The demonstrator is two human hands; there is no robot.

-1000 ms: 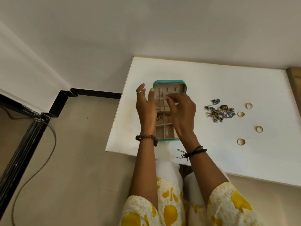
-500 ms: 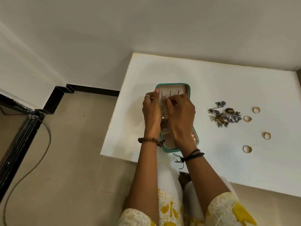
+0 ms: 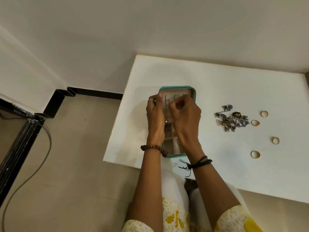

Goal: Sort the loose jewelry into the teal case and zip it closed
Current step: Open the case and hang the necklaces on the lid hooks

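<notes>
The teal case [image 3: 175,88] lies open on the white table [image 3: 217,81], its beige inside with hooks and small compartments showing between my hands. My left hand [image 3: 155,118] grips the case's left edge, thumb pointing up along the lid. Over the lid's hooks, my right hand [image 3: 185,114] has its fingers curled and pinches a thin chain that runs down the lid. A tangled pile of loose jewelry [image 3: 232,119] lies to the right of the case. Several gold rings lie around the pile, among them a far ring [image 3: 264,114] and a near ring [image 3: 255,154].
The table's left edge and near edge run close to the case. A dark metal frame [image 3: 20,139] and a grey cable [image 3: 41,158] lie on the tiled floor at the left. My yellow-patterned sleeves and lap fill the bottom of the view.
My left hand went from open beside the case to gripping its left edge. My right hand moved up toward the hooks in the lid. The jewelry pile and rings stayed put.
</notes>
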